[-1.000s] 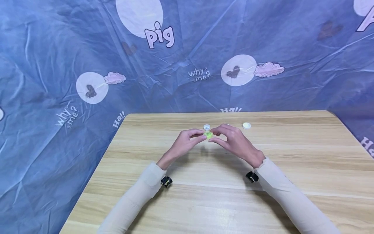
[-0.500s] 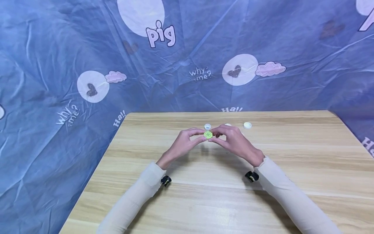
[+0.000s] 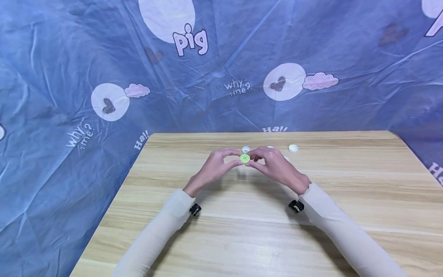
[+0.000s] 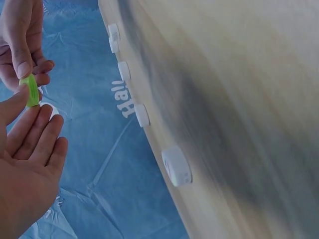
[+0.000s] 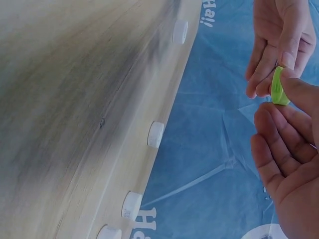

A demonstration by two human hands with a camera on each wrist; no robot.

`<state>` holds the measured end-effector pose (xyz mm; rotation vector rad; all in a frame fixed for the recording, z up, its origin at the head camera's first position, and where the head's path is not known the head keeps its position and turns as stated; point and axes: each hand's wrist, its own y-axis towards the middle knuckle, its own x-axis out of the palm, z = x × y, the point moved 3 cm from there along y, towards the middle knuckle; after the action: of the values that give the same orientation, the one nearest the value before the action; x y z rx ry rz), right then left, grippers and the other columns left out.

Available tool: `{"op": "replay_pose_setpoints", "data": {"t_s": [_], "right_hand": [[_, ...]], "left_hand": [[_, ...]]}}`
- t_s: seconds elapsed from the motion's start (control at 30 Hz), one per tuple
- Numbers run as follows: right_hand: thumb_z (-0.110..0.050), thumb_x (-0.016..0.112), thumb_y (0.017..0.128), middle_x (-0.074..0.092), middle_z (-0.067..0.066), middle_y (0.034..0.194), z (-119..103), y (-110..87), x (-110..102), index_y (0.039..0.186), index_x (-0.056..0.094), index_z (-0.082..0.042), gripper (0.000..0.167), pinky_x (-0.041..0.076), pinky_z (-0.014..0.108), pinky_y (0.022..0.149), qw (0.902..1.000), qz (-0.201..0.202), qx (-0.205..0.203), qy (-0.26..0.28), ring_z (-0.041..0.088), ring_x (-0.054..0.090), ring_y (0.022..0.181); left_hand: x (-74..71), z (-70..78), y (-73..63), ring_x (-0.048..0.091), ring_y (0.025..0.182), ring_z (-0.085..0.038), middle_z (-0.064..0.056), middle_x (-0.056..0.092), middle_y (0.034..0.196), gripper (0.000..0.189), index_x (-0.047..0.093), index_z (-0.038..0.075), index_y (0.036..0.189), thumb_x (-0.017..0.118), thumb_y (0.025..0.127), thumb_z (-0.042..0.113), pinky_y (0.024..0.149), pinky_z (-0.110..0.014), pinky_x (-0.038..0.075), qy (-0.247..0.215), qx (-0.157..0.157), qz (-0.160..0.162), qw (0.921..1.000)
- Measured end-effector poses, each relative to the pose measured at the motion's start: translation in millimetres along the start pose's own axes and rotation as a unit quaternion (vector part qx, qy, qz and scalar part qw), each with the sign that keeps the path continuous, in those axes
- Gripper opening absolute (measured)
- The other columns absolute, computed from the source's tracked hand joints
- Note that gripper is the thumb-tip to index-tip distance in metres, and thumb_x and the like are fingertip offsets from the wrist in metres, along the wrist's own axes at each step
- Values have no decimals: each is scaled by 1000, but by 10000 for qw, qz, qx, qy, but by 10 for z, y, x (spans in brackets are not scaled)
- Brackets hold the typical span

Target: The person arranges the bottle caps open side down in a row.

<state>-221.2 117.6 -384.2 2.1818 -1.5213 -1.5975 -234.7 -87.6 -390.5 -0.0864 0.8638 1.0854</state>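
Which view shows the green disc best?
Head: the green disc shows its round, patterned face there, though it looks small. Left wrist and right wrist both show it larger but nearly edge-on, partly covered where the left hand and right hand pinch it.

Lime-green disc (image 3: 245,158) — blue, cloud-printed backdrop (image 3: 214,57)

A blue cloth (image 3: 214,109) with pink clouds (image 3: 320,81) hangs behind a wooden table (image 3: 228,246) where little white caps (image 3: 293,148) sit.
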Motion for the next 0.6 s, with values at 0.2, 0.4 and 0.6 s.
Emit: {"op": "replay_pose_setpoints", "data": {"t_s": [0.2,0.4,0.6], "right_hand": [[-14,80,93,76,8,97,38,91,81,115,76,1,27,62,43,78,9990,-325,314,-23,19,72,85],[-12,80,93,75,6,91,110,174,215,107,77,0,19,62,36,75,9967,-728,343,-141,16,70,81],[-7,80,91,73,3,86,164,215,331,103,77,-1,13,59,26,71,9925,-1144,232,-378,11,67,76]], "left_hand": [[-46,-35,32,66,121,-27,-12,73,123,29,74,2,119,78,95,17,109,-37,48,396,27,-185,9990],[-22,-147,53,67,119,-27,-12,73,121,27,74,1,118,76,96,16,107,-37,50,841,-77,-452,9954],[30,-238,52,67,118,-27,-13,73,122,27,74,0,119,76,97,15,106,-37,51,1169,-335,-784,9895]]}}
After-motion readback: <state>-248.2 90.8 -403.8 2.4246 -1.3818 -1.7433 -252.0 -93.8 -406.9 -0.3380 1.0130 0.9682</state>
